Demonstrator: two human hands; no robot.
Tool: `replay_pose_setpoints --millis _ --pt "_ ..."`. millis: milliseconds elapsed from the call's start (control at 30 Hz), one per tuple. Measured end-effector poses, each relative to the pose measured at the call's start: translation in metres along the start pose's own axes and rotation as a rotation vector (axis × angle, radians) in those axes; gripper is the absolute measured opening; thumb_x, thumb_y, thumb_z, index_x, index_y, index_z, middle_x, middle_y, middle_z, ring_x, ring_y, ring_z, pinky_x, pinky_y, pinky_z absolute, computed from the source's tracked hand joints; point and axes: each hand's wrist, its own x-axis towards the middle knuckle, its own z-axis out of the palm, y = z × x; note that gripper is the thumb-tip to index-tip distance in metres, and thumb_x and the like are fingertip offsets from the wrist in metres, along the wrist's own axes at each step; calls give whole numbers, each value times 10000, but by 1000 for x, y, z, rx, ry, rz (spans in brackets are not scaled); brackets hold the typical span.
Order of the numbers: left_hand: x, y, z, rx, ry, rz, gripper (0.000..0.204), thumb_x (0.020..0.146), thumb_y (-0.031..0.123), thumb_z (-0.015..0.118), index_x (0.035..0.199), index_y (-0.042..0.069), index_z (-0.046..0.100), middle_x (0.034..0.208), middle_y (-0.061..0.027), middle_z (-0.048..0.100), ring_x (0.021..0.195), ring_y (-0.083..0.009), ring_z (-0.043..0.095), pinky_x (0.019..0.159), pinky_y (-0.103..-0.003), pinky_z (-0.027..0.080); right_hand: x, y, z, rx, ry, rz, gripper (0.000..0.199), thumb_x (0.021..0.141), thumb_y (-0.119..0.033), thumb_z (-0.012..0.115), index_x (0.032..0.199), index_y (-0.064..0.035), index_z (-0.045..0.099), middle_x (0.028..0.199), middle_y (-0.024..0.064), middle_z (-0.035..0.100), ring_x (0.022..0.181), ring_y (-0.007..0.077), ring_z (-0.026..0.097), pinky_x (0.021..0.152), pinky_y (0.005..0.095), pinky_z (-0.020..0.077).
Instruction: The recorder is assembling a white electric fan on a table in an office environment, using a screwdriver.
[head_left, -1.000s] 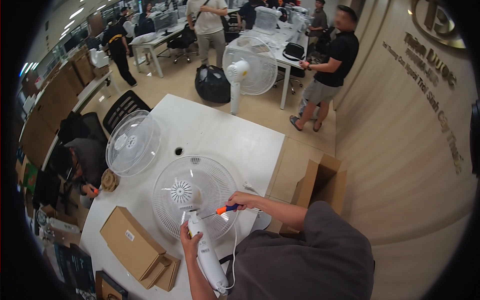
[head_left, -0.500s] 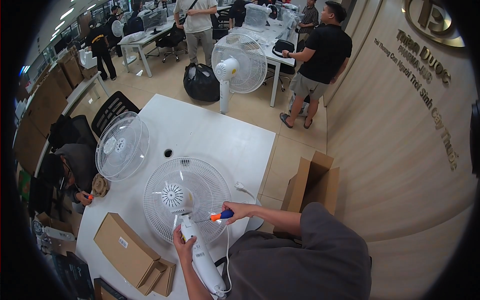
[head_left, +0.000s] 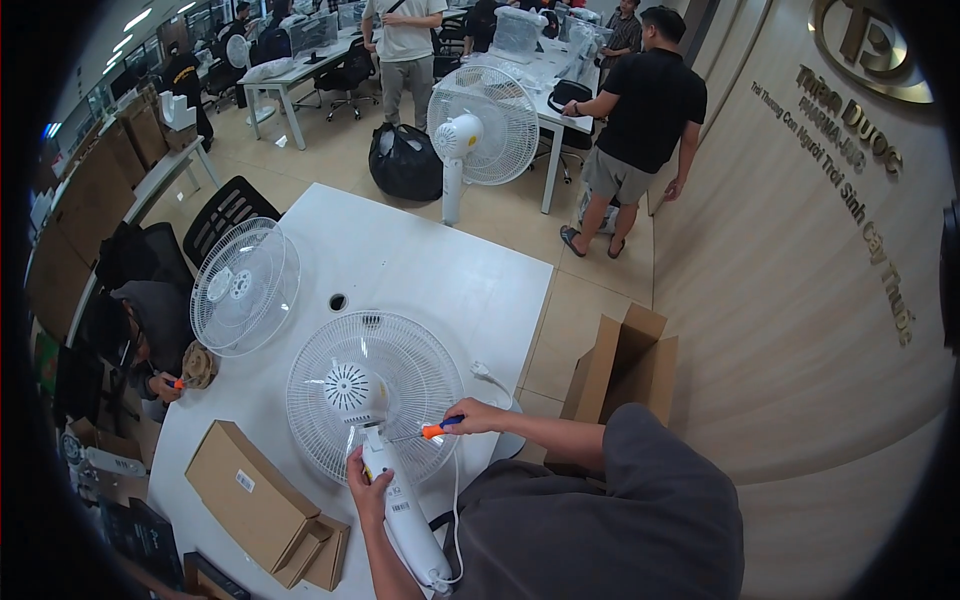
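A white fan lies face down on the table, its round wire cage (head_left: 427, 360) spread beneath the motor housing (head_left: 352, 392). My left hand (head_left: 370, 480) is wrapped round the fan's white neck (head_left: 407, 520), just below the housing. In my right hand (head_left: 476, 416) is a screwdriver (head_left: 434, 431) with an orange and blue handle. Its thin shaft points left toward the joint between neck and housing; whether the tip sits in a screw is too small to tell. A white power cord (head_left: 457, 510) runs beside the neck, and its plug (head_left: 481, 371) lies right of the cage.
Left on the white table (head_left: 420, 260) are another fan cage (head_left: 245, 288) and a cardboard box (head_left: 250, 500). An open carton (head_left: 625, 370) stands on the floor at right. A co-worker (head_left: 150, 330) crouches at the left edge; another standing fan (head_left: 462, 135) rises beyond the table.
My right hand has shifted slightly on the screwdriver's handle, covering more of its blue part. My left hand keeps its hold on the neck. The view has tilted a little.
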Motion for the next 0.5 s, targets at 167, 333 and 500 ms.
replay_pose_setpoints --millis 167,333,500 --pt "-1 -6 -3 18 20 27 706 654 -60 653 1318 8 421 1150 -132 593 1031 -214 597 913 -319 480 13 -25 -25 618 -372 602 381 950 -396 597 832 -40 664 596 -7 538 408 24 366 354 195 247" --pt "-5 4 3 24 18 -4 703 647 -58 661 1308 11 432 1143 -124 589 1027 -210 595 914 -319 481 21 -26 -30 1008 -581 841 418 931 -451 613 893 -34 619 546 -18 487 367 19 294 325 174 190" --pt "1 0 3 14 1 -35 733 655 -85 678 1336 1 420 1215 -131 567 1102 -223 574 977 -332 449 13 -27 -32 694 -344 639 440 826 -343 783 1014 -77 487 692 -10 482 448 31 309 377 204 181"
